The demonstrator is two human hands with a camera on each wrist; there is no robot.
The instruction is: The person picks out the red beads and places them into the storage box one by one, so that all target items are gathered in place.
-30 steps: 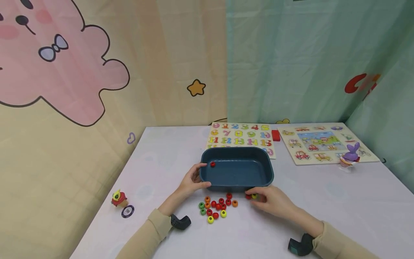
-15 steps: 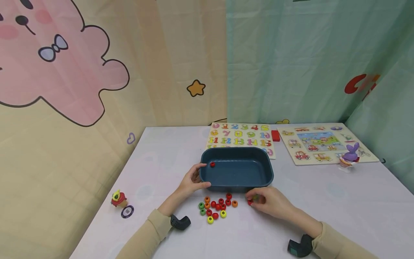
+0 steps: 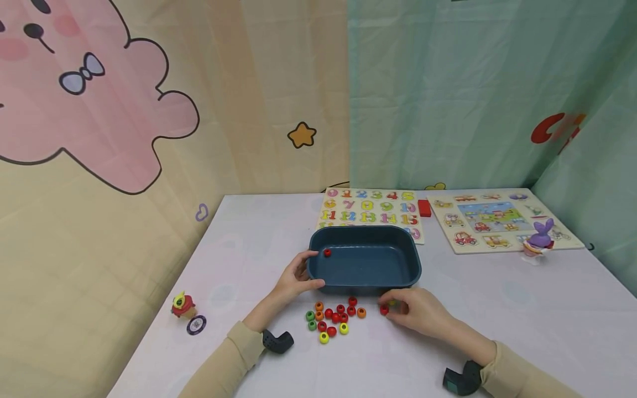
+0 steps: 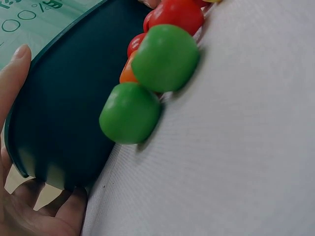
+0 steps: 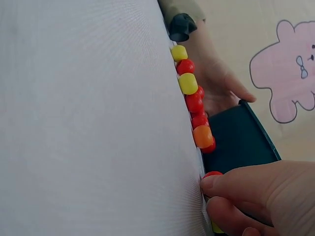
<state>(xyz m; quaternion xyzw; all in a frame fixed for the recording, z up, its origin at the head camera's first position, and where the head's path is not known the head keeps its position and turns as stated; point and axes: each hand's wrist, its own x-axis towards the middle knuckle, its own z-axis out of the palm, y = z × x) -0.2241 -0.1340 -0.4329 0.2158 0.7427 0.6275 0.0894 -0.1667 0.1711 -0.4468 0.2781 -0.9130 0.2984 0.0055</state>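
My left hand grips the left end of a dark blue tray, its thumb and fingers spread along that end. In the left wrist view the fingers curl at the tray's wall. A single red bead lies inside the tray. Just off the tray's front right corner, my right hand pinches another red bead between thumb and index finger, low at the table. A yellow-green bead is partly hidden beneath that hand. Several red beads lie between the hands, mixed with orange, green and yellow ones.
A number puzzle board lies behind the tray, a red block beside it. Further right is a vehicle puzzle board with a purple-topped toy at its edge. A small toy and a round chip sit at left.
My right hand's fingers have drawn the red bead slightly nearer the table's front, apart from the yellow-green one. The left hand and tray have stayed put.
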